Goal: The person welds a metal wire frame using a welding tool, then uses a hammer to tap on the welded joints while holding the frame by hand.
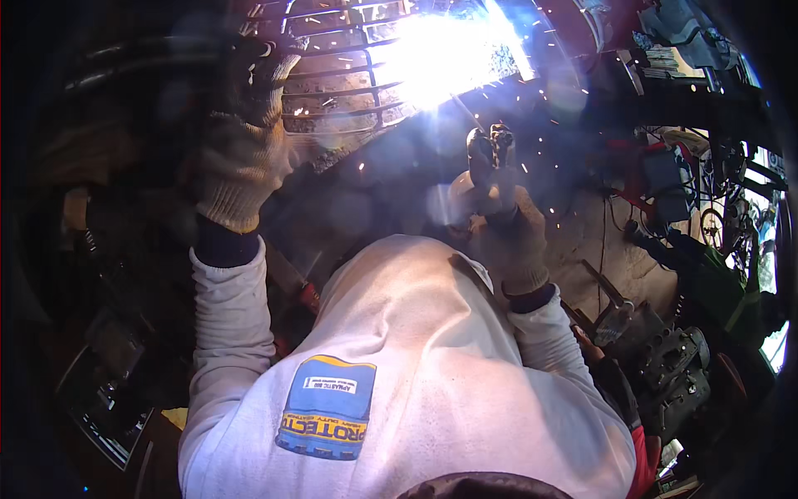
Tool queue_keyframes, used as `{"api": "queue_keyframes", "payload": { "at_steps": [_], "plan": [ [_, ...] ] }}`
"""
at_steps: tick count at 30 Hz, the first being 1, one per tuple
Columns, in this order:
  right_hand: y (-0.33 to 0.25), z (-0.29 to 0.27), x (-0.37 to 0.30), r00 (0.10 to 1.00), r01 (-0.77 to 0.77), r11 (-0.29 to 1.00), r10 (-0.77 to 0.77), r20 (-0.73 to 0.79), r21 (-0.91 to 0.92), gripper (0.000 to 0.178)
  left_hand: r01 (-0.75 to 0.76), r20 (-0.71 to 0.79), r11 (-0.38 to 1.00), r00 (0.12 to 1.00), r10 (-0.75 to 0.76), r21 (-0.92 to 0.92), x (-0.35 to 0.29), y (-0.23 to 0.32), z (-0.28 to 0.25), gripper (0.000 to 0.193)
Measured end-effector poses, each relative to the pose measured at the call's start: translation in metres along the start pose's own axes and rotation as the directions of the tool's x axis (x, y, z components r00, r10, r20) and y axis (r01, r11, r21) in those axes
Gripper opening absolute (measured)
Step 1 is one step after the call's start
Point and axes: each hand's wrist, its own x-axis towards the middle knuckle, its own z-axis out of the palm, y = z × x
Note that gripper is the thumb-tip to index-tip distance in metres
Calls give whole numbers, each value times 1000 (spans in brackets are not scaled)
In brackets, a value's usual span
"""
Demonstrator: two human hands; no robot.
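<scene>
My left hand (pixel 248 162), in a pale knitted glove, is closed at the left edge of a metal grille (pixel 370 71) of thin crossed bars; its fingertips are partly lost in shadow. In my gloved right hand (pixel 514 237) is an electrode holder (pixel 490 154), its dark jaws pointing away from me. A thin welding rod (pixel 467 114) runs from the jaws up to a blinding white-blue arc (pixel 449 58) at the grille's right side. Sparks fly around the arc, and its glare hides the spot where the rod meets the metal.
A tool with a red handle (pixel 309 296) lies below the grille, between my arms. On the right are a red and grey machine (pixel 665 179), a hammer-like tool (pixel 613 320) and a dark engine-like metal part (pixel 675 366). Deep shadow covers the left side.
</scene>
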Motion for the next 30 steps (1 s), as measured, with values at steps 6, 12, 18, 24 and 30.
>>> {"api": "queue_keyframes", "payload": {
  "at_steps": [6,12,18,24,30],
  "plan": [
    [2,-6,-11,983,-146,451,169,76,880,40,300,83,657,937,-340,-692,47,-13,-38,53],
    [2,-12,-6,955,-127,-157,249,164,979,39,87,-33,988,995,-92,-130,11,-8,-6,62],
    [-7,-12,-11,942,-282,563,316,113,777,35,162,-24,921,983,-182,-355,30,-14,-20,71],
    [-1,-13,-14,966,-198,980,195,-172,-3,53,235,23,639,947,-322,-732,70,-23,-52,81],
    [-3,-15,-14,970,-192,981,190,-153,4,49,231,16,602,940,-340,-764,72,-22,-52,97]
  ]
}}
